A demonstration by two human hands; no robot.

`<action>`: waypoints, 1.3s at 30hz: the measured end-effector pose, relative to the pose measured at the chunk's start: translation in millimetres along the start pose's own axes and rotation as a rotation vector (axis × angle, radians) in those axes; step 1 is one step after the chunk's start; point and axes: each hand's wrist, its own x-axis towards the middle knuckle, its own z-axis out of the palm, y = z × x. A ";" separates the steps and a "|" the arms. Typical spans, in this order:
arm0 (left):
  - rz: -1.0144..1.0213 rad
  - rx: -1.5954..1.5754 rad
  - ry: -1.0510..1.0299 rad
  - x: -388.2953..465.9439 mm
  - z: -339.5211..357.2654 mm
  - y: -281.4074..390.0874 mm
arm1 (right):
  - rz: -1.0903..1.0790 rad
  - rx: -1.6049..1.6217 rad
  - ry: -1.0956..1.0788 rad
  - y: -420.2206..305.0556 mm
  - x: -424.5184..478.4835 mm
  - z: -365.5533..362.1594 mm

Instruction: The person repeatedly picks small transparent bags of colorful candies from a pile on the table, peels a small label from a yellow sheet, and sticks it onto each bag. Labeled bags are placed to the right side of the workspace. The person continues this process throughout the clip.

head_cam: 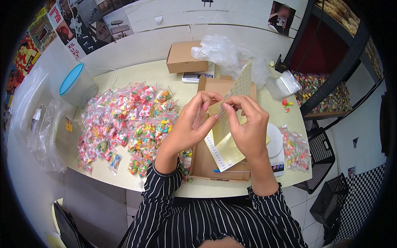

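My left hand (197,119) and my right hand (246,124) meet above an open cardboard box (201,169). Between them they hold a yellowish sheet of small labels (240,85), raised and bent. A small clear bag, mostly hidden by the fingers, seems to be in my left hand too. Under the hands, another label sheet (229,155) lies in the box, beside a blue-tipped pen-like stick (217,170). Left of the box spreads a large pile of small clear zip bags of colourful candies (124,114).
A white round-plate scale (274,142) stands right of the box, with bagged candies (296,148) beyond it. Behind are a closed cardboard box (187,57) on another scale (189,77), crumpled plastic bags (217,49) and empty clear bags (283,85). A blue-lidded tub (73,82) stands left.
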 end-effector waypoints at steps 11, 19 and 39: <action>0.018 0.104 0.044 0.2 1.9 6.4 | 0.077 0.011 -0.029 -3.1 -1.1 -2.0; 0.015 0.125 0.054 0.4 2.2 6.7 | 0.099 0.008 -0.058 -4.2 -1.8 -3.1; 0.040 -0.136 0.215 2.3 3.5 -8.9 | 0.069 0.075 -0.181 -12.4 -4.6 -3.6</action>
